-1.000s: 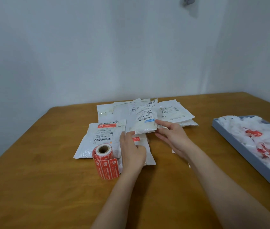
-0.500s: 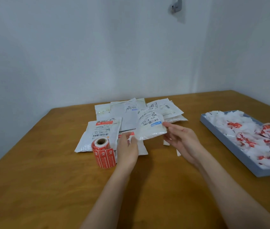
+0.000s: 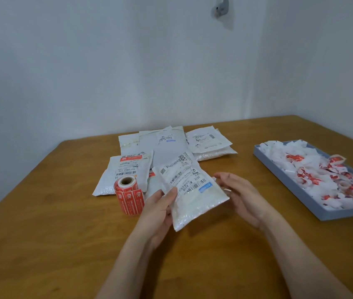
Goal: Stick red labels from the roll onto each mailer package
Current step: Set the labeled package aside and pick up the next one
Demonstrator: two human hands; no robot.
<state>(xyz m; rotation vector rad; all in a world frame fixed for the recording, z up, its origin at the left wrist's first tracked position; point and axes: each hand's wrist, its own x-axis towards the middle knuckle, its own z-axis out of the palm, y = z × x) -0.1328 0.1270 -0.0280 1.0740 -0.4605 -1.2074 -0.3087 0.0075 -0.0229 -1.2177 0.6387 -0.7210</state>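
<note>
Held unlabelled white mailer (image 3: 189,192) in left hand (image 3: 158,212), thumb clamped; right hand (image 3: 239,195) open beside; one flat mailer (image 3: 128,171) already red-labelled; rest of pile (image 3: 171,143) pending

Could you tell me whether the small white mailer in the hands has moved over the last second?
Yes. The small white mailer has come off the mailer pile, toward the person, past the label roll.

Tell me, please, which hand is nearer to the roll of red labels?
Left. The left hand holds the white mailer just right of the red label roll, almost beside it. The right hand is open on the mailer's far side, well away from the roll.
</note>
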